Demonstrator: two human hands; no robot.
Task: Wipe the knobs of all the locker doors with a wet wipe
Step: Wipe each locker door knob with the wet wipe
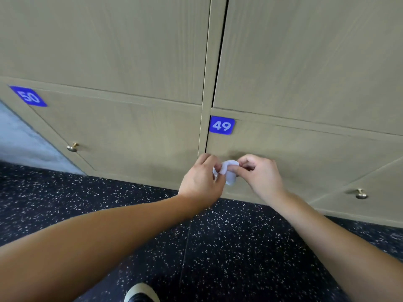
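Refolding the wipe between locker knobs.

My left hand (201,179) and right hand (259,173) both pinch the small, crumpled pale-white wet wipe (227,171), held low before the beige wood-grain locker door 49 (305,153). The wipe looks limp, light and damp; I judge it best gripped bunched at its edges. Round brass knobs sit far left (72,147) and far right (361,194).

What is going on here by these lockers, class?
A person stands facing the bottom row of lockers. Both the left hand and the right hand pinch a small white wet wipe, held in front of the door numbered 49. Neither brass knob in view, the left knob and the right knob, is being touched.
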